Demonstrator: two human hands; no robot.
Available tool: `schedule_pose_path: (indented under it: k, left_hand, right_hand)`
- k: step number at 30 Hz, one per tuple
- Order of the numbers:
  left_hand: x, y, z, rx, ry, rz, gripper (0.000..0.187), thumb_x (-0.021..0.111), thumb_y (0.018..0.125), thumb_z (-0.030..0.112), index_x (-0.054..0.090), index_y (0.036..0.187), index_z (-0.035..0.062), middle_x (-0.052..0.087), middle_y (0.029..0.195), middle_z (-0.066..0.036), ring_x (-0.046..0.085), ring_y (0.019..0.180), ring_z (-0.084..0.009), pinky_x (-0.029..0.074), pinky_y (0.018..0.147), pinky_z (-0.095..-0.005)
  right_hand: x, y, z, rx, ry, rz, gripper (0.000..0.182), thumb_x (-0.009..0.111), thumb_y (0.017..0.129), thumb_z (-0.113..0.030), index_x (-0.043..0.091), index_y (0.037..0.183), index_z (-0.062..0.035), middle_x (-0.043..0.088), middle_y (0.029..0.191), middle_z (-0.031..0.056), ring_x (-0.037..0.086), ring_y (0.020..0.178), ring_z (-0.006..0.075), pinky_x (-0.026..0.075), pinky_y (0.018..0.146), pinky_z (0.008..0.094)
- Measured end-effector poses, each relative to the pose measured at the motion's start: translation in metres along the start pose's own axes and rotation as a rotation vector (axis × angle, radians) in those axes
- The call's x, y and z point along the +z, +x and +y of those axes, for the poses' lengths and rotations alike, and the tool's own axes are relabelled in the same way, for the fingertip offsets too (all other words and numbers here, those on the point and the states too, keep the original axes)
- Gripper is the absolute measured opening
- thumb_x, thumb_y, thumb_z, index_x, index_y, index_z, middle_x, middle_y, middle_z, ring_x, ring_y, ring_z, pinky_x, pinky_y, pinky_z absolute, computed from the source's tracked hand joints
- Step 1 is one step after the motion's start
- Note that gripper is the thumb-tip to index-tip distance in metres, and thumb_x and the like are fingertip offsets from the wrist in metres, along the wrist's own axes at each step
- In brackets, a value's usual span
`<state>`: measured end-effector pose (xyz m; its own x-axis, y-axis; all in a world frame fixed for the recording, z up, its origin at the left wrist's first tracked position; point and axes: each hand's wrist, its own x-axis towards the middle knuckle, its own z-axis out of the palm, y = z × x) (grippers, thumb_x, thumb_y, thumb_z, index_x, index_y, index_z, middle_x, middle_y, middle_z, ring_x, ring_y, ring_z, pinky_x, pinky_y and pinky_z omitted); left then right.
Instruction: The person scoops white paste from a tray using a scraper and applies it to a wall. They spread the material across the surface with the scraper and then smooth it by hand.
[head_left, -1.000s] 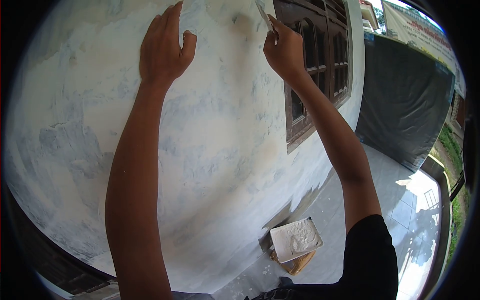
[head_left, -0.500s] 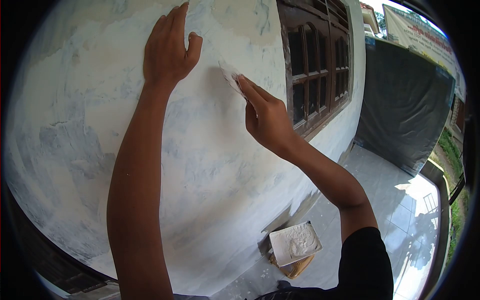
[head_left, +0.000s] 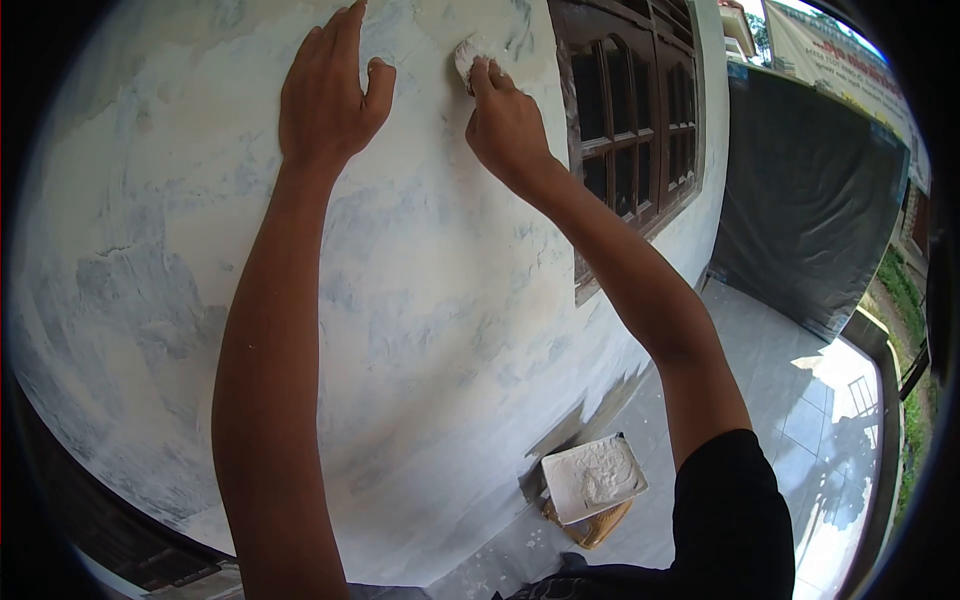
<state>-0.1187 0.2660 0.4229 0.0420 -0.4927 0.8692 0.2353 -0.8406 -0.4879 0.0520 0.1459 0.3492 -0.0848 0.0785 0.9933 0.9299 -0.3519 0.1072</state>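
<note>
Fingers stretched out, my left hand (head_left: 332,100) rests against the patchy white wall (head_left: 420,270) at the upper left. My right hand (head_left: 508,125) grips a putty knife (head_left: 466,62), whose blade is smeared with white paste and lies at the wall near the window. The knife's handle is mostly hidden by my fingers. Below on the right, a shallow white tray (head_left: 563,498) holds a spread of white putty (head_left: 610,472).
A brown stool-like support (head_left: 594,528) is under the tray on the grey tiled floor (head_left: 690,300). The dark wooden window (head_left: 635,120) is just right of my right hand. Beyond it hangs a black sheet (head_left: 810,200), with a printed banner (head_left: 830,55) above.
My right hand has moved up the wall with the putty knife, and the blade has turned more upright. My left hand stays nearly in place.
</note>
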Motion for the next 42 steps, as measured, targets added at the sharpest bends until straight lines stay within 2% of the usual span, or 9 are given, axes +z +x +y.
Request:
schedule_pose_path:
  k: [2,4,9,13,18,25,29,34,42]
  left_hand:
    - [-0.002,-0.002,0.003,-0.029,-0.015,-0.061,0.062,0.051,0.083,0.013,0.042,0.14,-0.0106,0.052,0.136,-0.034,0.05,0.127,-0.048,0.036,0.114,-0.0504]
    - [-0.002,-0.002,0.001,-0.031,-0.024,-0.059,0.062,0.051,0.084,0.013,0.042,0.14,-0.0101,0.052,0.137,-0.033,0.049,0.128,-0.0479,0.035,0.115,-0.0502]
    - [-0.001,-0.002,0.002,-0.07,-0.002,-0.09,0.062,0.051,0.085,0.014,0.041,0.141,-0.0102,0.052,0.138,-0.033,0.049,0.129,-0.047,0.035,0.115,-0.0501]
    - [0.003,0.0,0.0,-0.034,-0.029,0.011,0.053,0.051,0.087,0.015,0.052,0.139,0.004,0.064,0.117,-0.02,0.064,0.103,-0.0368,0.051,0.094,-0.0443]
    - [0.001,0.002,0.002,-0.051,-0.045,-0.003,0.053,0.051,0.087,0.015,0.052,0.139,0.0039,0.064,0.117,-0.02,0.064,0.104,-0.0361,0.051,0.093,-0.0433]
    - [0.004,0.0,0.0,-0.022,-0.052,0.027,0.053,0.052,0.088,0.015,0.051,0.14,0.0047,0.063,0.122,-0.02,0.063,0.109,-0.0366,0.05,0.096,-0.0435]
    - [0.001,-0.002,0.002,-0.096,-0.044,-0.046,0.053,0.051,0.089,0.014,0.05,0.141,0.0062,0.062,0.128,-0.019,0.061,0.114,-0.0359,0.048,0.099,-0.0428]
    - [0.001,-0.002,0.001,-0.061,-0.007,-0.083,0.061,0.052,0.085,0.013,0.042,0.14,-0.0104,0.05,0.139,-0.033,0.048,0.131,-0.0465,0.034,0.116,-0.0499]
    - [-0.001,-0.002,-0.001,-0.045,-0.062,-0.036,0.059,0.049,0.086,0.012,0.043,0.14,-0.0102,0.052,0.136,-0.033,0.05,0.127,-0.0467,0.037,0.112,-0.0489]
  right_hand:
    - [-0.034,-0.051,-0.046,-0.068,0.12,-0.132,0.055,0.056,0.077,0.011,0.046,0.131,0.0159,0.056,0.126,0.0376,0.057,0.12,0.0486,0.056,0.092,0.0448]
    - [-0.077,-0.072,-0.071,0.034,0.387,-0.233,0.053,0.055,0.078,0.012,0.05,0.131,0.0131,0.064,0.116,0.0327,0.069,0.098,0.0425,0.058,0.087,0.0453]
    - [-0.088,-0.024,-0.034,0.245,0.517,0.075,0.036,0.056,0.085,0.005,0.064,0.12,0.0093,0.069,0.087,0.0285,0.071,0.073,0.0359,0.055,0.067,0.0363]
    - [-0.049,0.016,0.011,0.125,0.283,0.212,0.036,0.053,0.082,0.009,0.062,0.117,0.0089,0.069,0.096,0.0293,0.07,0.084,0.0412,0.057,0.075,0.0437]
    - [0.014,-0.015,-0.005,-0.031,-0.025,0.152,0.051,0.053,0.079,0.009,0.051,0.13,0.0119,0.06,0.124,0.0339,0.062,0.11,0.0489,0.056,0.092,0.0468]
    - [-0.083,-0.121,-0.093,0.017,0.45,-0.297,0.057,0.055,0.083,0.012,0.046,0.139,0.0066,0.056,0.132,0.0323,0.059,0.122,0.0429,0.056,0.095,0.0455]
    - [-0.078,-0.068,-0.053,0.119,0.441,-0.003,0.049,0.052,0.084,0.013,0.053,0.132,0.0075,0.063,0.122,0.0299,0.066,0.107,0.0429,0.058,0.088,0.0428]
    - [-0.033,0.015,0.006,0.068,0.223,0.259,0.045,0.051,0.079,0.014,0.059,0.123,0.0061,0.066,0.112,0.0284,0.068,0.096,0.0422,0.057,0.085,0.043]
    - [-0.036,-0.053,-0.066,-0.095,0.185,0.02,0.051,0.054,0.08,0.01,0.055,0.13,0.0081,0.063,0.121,0.0306,0.064,0.112,0.043,0.057,0.091,0.0435]
